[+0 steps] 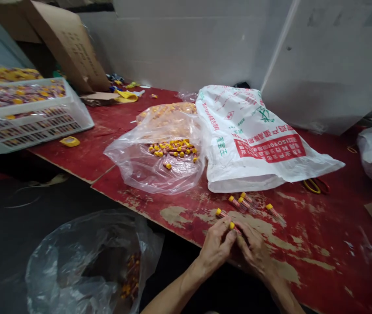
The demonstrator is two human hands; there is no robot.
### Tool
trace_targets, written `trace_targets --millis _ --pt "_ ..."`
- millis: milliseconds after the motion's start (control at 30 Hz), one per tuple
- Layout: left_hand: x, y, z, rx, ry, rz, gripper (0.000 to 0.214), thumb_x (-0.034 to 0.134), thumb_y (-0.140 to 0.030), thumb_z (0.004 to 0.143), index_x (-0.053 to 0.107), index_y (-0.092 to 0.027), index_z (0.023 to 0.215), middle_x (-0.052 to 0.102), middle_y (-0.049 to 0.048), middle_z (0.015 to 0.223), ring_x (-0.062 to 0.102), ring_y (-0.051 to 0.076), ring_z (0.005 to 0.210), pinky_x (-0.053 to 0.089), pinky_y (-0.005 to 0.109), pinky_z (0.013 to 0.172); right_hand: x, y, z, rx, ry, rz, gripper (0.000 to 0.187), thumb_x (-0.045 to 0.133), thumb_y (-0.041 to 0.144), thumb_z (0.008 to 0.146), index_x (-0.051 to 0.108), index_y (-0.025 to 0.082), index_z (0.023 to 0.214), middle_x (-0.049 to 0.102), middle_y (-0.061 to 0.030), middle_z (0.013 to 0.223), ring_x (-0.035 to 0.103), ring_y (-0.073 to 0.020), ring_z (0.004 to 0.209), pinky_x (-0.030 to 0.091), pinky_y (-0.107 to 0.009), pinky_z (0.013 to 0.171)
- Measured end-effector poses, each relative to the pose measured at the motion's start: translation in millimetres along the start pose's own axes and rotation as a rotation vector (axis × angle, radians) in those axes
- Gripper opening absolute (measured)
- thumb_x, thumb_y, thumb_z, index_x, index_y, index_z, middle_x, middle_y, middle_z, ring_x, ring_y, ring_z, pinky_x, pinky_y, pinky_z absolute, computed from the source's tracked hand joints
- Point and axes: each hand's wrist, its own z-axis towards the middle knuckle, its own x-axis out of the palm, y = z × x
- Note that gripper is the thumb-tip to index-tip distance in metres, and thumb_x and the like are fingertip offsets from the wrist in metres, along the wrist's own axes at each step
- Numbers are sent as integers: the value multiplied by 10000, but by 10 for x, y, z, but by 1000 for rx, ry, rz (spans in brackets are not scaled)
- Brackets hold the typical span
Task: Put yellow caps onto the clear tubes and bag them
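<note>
**Capped tube [232, 226] pinched at table [333, 209] edge**

At far left a crate [81, 114] is seen, then a clear bag [130, 163]. The tube is held between the closed fingertips of the left hand [216, 244] and right hand [256, 248]. Light, stiff, slightly slippery handling is expected; it is best gripped just below the cap. Loose tubes [274, 213] are strewn beyond, rightward.

From the person's head, the only view faces forward and down, close above the hands [217, 245], across the red tabletop [333, 213] to the pale wall [186, 52] behind.
</note>
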Motion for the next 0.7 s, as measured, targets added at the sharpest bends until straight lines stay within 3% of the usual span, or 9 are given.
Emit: trace_targets --millis 67,133,200,267,367,433,567,700 --pt "-126 -38 101 86 -80 102 316 494 -256 861 651 -204 1130 645 97 1177 557 227 1140 425 360 996 -52 -137 -32 -22 -60 -135 297 388 304 948 510 209 1202 640 -75 1101 619 -201 983 513 -319 819" --pt "-359 -45 277 139 -281 243 305 464 -236 871 642 -193 1116 667 94 1080 608 205 1021 471 317 905 -117 -324 -67 -6 -158 -319 333 365 368 957 514 194 1198 640 -93 1084 619 -229 954 500 -355 802" --pt "-705 -3 518 99 -487 493 280 417 -220 887 648 -188 1043 668 74 952 625 179 896 483 279 814 -160 -513 -103 11 -232 -499 397 319 431 959 536 173 1168 644 -119 1037 615 -261 897 484 -394 773" --pt "-1112 86 793 -9 -593 771 274 382 -201 891 646 -182 961 652 72 909 617 175 857 473 269 782 -161 -643 -144 -10 -241 -619 431 286 452 958 561 162 1118 648 -131 977 602 -281 851 467 -426 762" --pt "-1648 269 1191 -88 -608 888 236 412 -165 835 627 -152 930 621 135 1014 598 232 910 459 334 802 -111 -669 -193 -15 -223 -687 382 310 413 953 559 165 1102 640 -132 961 579 -294 889 443 -447 783" --pt "-1872 393 1409 -94 -574 919 187 435 -174 797 617 -147 829 604 172 1015 577 286 951 444 390 820 -84 -628 -182 10 -226 -686 342 350 385 945 533 177 1147 621 -133 1021 558 -294 963 431 -447 813" --pt "-2079 597 1668 -68 -498 955 88 494 -212 710 539 -173 645 588 182 911 551 351 954 426 466 821 -161 -640 17 44 -271 -645 303 391 336 935 517 181 1163 588 -127 1065 525 -268 998 417 -440 868" --pt "-2113 650 1653 -15 -493 961 130 425 -228 754 547 -188 734 591 138 898 552 304 954 433 426 850 -351 -830 515 133 -237 -647 272 373 237 914 582 163 1071 588 -127 1053 505 -252 958 417 -403 828"
